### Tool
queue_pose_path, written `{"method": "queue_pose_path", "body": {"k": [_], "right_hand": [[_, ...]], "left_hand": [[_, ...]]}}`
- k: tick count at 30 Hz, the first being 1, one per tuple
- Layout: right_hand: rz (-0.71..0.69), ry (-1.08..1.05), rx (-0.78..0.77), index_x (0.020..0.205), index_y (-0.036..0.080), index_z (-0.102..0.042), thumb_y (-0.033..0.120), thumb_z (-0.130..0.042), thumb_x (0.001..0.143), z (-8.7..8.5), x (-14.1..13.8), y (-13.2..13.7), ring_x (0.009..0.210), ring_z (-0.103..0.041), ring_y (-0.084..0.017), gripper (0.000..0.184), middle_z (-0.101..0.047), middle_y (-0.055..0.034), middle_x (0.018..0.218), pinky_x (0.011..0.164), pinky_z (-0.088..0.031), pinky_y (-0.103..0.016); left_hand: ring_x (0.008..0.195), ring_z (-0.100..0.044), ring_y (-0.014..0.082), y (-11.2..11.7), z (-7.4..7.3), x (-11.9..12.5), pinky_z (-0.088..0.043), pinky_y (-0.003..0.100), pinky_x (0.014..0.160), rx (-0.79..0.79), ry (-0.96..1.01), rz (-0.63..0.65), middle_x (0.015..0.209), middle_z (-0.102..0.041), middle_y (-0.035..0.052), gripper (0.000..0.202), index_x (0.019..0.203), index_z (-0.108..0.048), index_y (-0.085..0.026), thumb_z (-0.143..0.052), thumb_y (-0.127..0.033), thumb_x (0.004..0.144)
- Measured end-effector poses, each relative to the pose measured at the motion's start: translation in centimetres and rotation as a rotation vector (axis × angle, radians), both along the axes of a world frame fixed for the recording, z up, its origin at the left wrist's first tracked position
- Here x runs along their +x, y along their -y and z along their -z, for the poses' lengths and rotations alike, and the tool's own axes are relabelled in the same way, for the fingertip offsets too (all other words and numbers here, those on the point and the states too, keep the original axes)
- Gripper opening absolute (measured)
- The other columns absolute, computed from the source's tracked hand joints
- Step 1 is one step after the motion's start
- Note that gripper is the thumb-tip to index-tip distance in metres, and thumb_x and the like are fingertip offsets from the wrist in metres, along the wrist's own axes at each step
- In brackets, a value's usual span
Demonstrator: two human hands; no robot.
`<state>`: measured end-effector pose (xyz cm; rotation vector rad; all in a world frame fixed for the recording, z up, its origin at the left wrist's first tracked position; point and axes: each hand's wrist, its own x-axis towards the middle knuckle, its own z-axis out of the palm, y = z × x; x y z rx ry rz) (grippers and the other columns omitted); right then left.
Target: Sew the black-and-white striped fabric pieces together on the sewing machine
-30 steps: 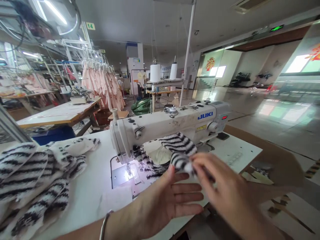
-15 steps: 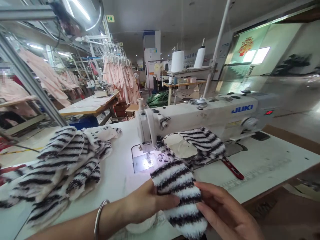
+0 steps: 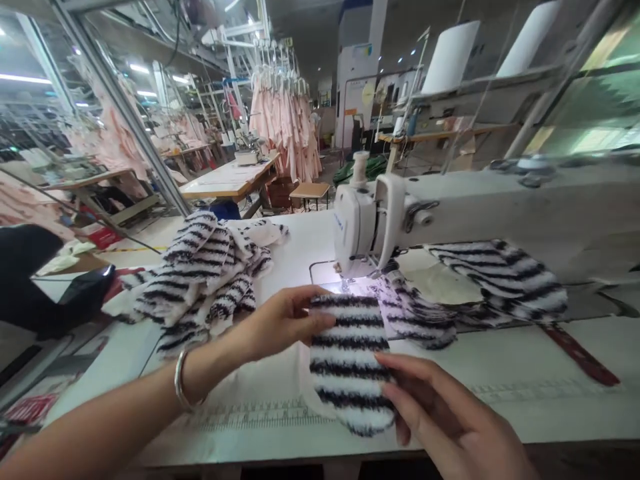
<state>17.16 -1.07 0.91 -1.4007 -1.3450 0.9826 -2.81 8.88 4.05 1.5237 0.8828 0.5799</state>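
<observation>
Between my hands is a black-and-white striped plush fabric piece [image 3: 350, 363], rounded at its near end. My left hand [image 3: 283, 323] pinches its upper left edge, the thumb on top; a silver bangle circles that wrist. My right hand [image 3: 445, 413] grips the lower right edge between thumb and fingers. The fabric's far end lies just in front of the lit needle area of a white sewing machine [image 3: 357, 230]. More striped fabric [image 3: 515, 280] rests under the machine arm, right of the needle. The needle tip is partly hidden.
A heap of striped fabric pieces [image 3: 205, 273] lies on the left of the white sewing table [image 3: 240, 393], which has a printed ruler. A dark red strip-shaped tool [image 3: 583, 353] lies at right. Thread cones [image 3: 450, 57] stand above the machine; pink garments [image 3: 285, 123] hang behind.
The view has turned left and moved closer to the machine. The held fabric has swung from slanted to nearly straight, its far end now nearer the needle area. Both hands keep their hold.
</observation>
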Motion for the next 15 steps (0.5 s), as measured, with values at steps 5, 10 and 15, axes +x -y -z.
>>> {"method": "queue_pose_path", "body": {"k": [5,10,15], "right_hand": [[-0.042,0.266,-0.015,0.091,0.025,-0.066,0.035,-0.058,0.079,2.0,-1.3,-2.2,0.054,-0.057,-0.011,0.017,-0.063,0.0028,0.070,0.053,-0.047,-0.022],[-0.090,0.401,0.041,0.096,0.029,-0.066,0.033,-0.057,0.082,2.8,-1.0,-2.6,0.063,-0.061,-0.010,0.017,-0.067,0.0048,0.078,0.060,-0.049,-0.021],[-0.137,0.461,0.102,0.102,0.029,-0.064,0.029,-0.057,0.083,2.8,-0.9,-2.7,0.061,-0.062,-0.008,0.020,-0.068,0.0064,0.080,0.058,-0.050,-0.017]], "left_hand": [[0.058,-0.051,0.0121,-1.7,1.6,-1.1,-0.037,0.022,0.054,0.335,-0.525,-0.031,0.063,-0.057,-0.0024,0.018,0.083,-0.062,-0.015,-0.065,-0.032,0.078],[0.055,-0.046,0.0103,-1.5,2.2,-1.3,-0.033,0.021,0.053,0.343,-0.551,-0.035,0.059,-0.053,-0.0049,0.017,0.086,-0.063,-0.018,-0.063,-0.034,0.080],[0.053,-0.046,0.0101,-1.3,1.7,-1.5,-0.033,0.021,0.051,0.375,-0.603,-0.012,0.058,-0.053,-0.0047,0.018,0.087,-0.064,-0.017,-0.064,-0.034,0.080]]}}
